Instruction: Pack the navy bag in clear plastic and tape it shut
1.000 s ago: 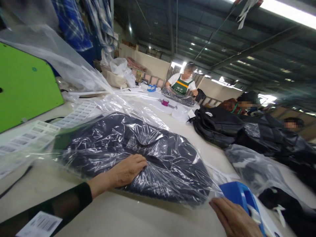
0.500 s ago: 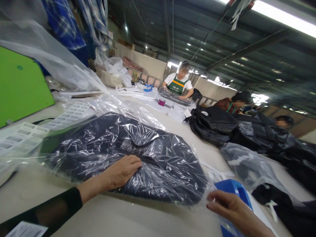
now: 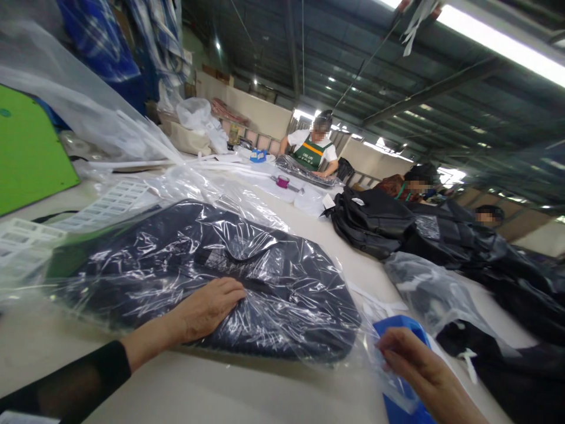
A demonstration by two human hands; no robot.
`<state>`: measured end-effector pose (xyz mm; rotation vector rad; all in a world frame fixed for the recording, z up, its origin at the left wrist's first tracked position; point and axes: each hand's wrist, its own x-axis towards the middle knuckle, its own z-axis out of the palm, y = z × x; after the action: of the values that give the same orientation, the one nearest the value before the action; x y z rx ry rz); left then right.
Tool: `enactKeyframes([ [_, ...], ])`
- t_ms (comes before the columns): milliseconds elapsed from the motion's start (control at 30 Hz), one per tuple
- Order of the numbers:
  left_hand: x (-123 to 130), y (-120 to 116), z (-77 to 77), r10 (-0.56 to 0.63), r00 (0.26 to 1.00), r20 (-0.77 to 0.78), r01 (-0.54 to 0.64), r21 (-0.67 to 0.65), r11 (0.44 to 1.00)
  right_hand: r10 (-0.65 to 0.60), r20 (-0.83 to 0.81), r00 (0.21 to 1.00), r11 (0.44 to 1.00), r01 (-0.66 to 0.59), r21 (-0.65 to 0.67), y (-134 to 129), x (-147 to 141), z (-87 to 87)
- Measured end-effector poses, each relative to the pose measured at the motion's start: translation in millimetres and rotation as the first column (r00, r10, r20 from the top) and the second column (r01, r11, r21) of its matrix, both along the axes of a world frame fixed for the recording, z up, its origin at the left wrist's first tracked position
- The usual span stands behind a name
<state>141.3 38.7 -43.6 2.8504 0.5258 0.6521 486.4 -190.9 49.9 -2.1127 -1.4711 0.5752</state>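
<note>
A black bag (image 3: 304,294) lies flat on the pale table, inside a clear plastic bag (image 3: 368,353) that is creased and shiny. My left hand (image 3: 205,309) rests on the middle of its near side, palm down with the fingers laid out over the plastic. At the right end, my right hand (image 3: 410,359) pinches the loose edge of the clear plastic between thumb and fingers. Beneath that hand is a blue object (image 3: 404,327), partly covered by the hand and plastic.
Sheets of labels (image 3: 103,206) lie to the left, near a green panel (image 3: 33,150). Black bags (image 3: 375,218) are piled on the right, beside another plastic-wrapped item (image 3: 428,288). A purple tape dispenser (image 3: 282,182) sits farther back. Across the table a co-worker (image 3: 315,147) handles a wrapped bag.
My right hand has moved a little outward from the black bag, drawing the plastic edge with it, and its fingers are closer together. My left hand stays on the bag. The view has shifted slightly.
</note>
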Motion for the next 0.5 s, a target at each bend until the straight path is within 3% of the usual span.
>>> enactKeyframes([
  [100, 0, 0, -0.6, 0.005, 1.000, -0.010, -0.005, -0.001, 1.000, 0.010, 0.224, 0.975, 1.000, -0.009, -0.007, -16, -5, 5.6],
  [167, 0, 1, -1.3, 0.008, 1.000, -0.015, -0.008, -0.002, 1.000, 0.086, 0.380, 0.921, 0.996, -0.092, -0.002, -25, -10, 8.3],
  [267, 0, 1, -2.2, 0.006, 1.000, -0.012, -0.006, 0.002, 1.000, 0.198, 0.669, 0.716, 0.949, -0.310, 0.052, -31, -12, 5.2],
  [333, 0, 1, -2.3, 0.007, 1.000, -0.014, -0.007, 0.007, 1.000, 0.134, 0.825, 0.550, 0.913, -0.393, 0.114, -31, -12, -1.5],
  [400, 0, 0, -2.1, 0.009, 1.000, -0.019, -0.009, 0.009, 1.000, 0.059, 0.888, 0.456, 0.896, -0.417, 0.154, -30, -13, -8.7],
  [433, 0, 0, -1.9, 0.009, 1.000, -0.020, -0.009, 0.009, 1.000, 0.059, 0.889, 0.454, 0.897, -0.415, 0.152, -28, -15, -11.5],
  [500, 0, 0, -1.7, 0.007, 1.000, -0.021, -0.007, 0.010, 1.000, 0.087, 0.837, 0.540, 0.913, -0.380, 0.150, -26, -20, -14.6],
])
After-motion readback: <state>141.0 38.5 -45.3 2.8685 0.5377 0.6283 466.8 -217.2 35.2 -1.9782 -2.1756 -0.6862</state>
